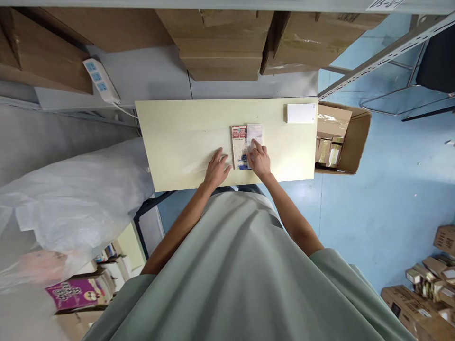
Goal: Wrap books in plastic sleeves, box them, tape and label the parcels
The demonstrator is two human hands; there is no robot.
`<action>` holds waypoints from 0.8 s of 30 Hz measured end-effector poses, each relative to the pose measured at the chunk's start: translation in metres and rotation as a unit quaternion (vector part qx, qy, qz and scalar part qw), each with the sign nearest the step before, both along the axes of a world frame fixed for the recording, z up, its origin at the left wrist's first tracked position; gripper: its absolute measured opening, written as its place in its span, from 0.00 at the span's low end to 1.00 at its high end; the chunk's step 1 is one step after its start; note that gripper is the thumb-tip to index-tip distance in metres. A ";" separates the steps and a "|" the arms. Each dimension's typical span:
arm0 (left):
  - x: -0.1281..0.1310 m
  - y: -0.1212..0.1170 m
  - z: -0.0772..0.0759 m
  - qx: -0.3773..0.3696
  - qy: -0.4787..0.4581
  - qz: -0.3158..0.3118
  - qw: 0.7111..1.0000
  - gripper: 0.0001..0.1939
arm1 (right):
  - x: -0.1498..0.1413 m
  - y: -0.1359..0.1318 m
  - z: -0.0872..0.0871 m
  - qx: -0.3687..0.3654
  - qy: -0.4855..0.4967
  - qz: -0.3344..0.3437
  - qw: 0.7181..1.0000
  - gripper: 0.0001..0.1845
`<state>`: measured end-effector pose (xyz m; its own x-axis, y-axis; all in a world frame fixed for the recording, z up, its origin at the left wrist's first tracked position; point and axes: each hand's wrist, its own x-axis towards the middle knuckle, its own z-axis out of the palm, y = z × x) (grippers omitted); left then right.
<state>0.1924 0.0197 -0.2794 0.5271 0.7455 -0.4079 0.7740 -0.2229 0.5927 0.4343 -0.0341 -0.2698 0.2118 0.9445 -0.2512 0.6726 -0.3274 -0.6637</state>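
A book [238, 148] with a red, cream and blue cover lies flat on the pale yellow table [170, 137]. Along its right side is a pale pinkish strip [255, 131], perhaps a flap or another page; I cannot tell which. My right hand [260, 162] rests over this strip, index finger stretched out upon it and the thumb by the dark line between strip and cover. Just left of the book, my left hand [216, 170] lies on the tabletop with fingers apart and nothing in it. Its thumb comes close to the book's lower left edge.
A white box or stack of cards [301, 113] sits at the table's back right. Beside that end stands an open cardboard box [356, 142] with packets inside. Large cartons [227, 45] line the shelf behind. A power strip [101, 80] lies back left, above plastic wrapping [81, 189].
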 end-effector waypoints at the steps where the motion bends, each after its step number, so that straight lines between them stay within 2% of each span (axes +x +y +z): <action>1: -0.004 0.001 0.001 -0.002 -0.001 0.010 1.000 0.27 | 0.001 -0.001 0.001 0.000 0.004 0.000 1.000 0.14; 4: -0.008 0.006 0.006 -0.003 -0.004 0.037 0.999 0.28 | 0.007 0.000 0.003 -0.008 0.012 -0.008 1.000 0.17; 6: -0.001 0.006 0.010 0.000 -0.010 0.036 0.999 0.32 | 0.011 0.003 0.002 -0.020 0.008 -0.016 1.000 0.18; 12: 0.050 -0.016 0.022 -0.023 0.005 -0.057 0.998 0.46 | 0.020 0.016 -0.002 -0.020 0.001 -0.012 1.000 0.23; 14: 0.063 -0.025 0.023 -0.026 0.024 -0.075 0.997 0.46 | 0.023 0.022 -0.004 -0.022 0.001 -0.036 0.999 0.29; 17: 0.069 -0.032 0.021 -0.012 0.034 -0.075 0.997 0.41 | 0.028 0.039 -0.012 -0.033 0.004 -0.114 0.993 0.39; 19: 0.067 -0.030 0.020 -0.007 0.029 -0.068 0.997 0.36 | 0.033 0.054 -0.019 -0.054 0.006 -0.160 0.986 0.36; 23: 0.060 -0.019 0.018 -0.027 0.015 -0.070 0.997 0.31 | 0.048 0.081 -0.025 -0.121 0.029 -0.201 0.972 0.13; 24: 0.059 -0.016 0.017 -0.033 0.014 -0.072 0.997 0.31 | 0.052 0.085 -0.024 -0.135 0.042 -0.195 0.970 0.11</action>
